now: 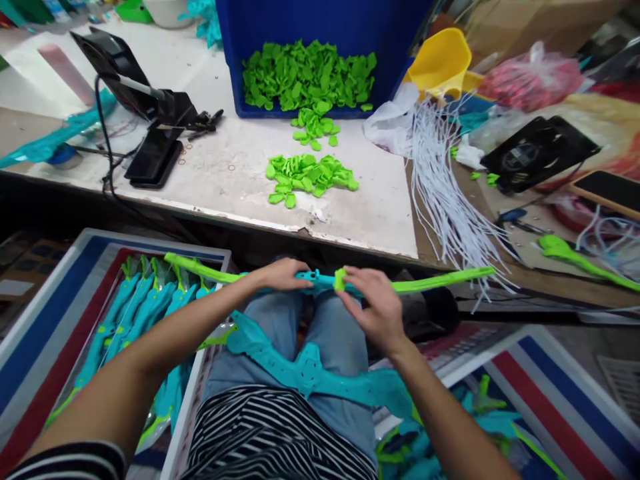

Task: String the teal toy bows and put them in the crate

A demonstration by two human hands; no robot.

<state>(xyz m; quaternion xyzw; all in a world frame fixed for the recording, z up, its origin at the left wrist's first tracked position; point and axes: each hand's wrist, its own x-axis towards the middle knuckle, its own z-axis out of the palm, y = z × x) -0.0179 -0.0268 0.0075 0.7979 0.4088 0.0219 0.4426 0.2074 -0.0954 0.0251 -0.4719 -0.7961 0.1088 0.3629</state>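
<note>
My left hand [286,274] is closed around the turquoise middle of a toy bow [321,279], a long piece with bright green arms reaching out to both sides. Between the thumb and fingers of my right hand [373,303] is a small green plastic piece [340,279], held against the bow's middle. Across my lap rests a second turquoise plastic part [307,373], broad and curved. Small green pieces [313,177] lie in a loose pile on the table ahead of my hands.
A blue bin [231,73] tipped toward me spills more green pieces. White cords [445,180] hang over the table edge. A phone [154,160] and stand [120,73] are at left. Striped-lined crates, left [95,241] and right [545,373], hold turquoise-green toys.
</note>
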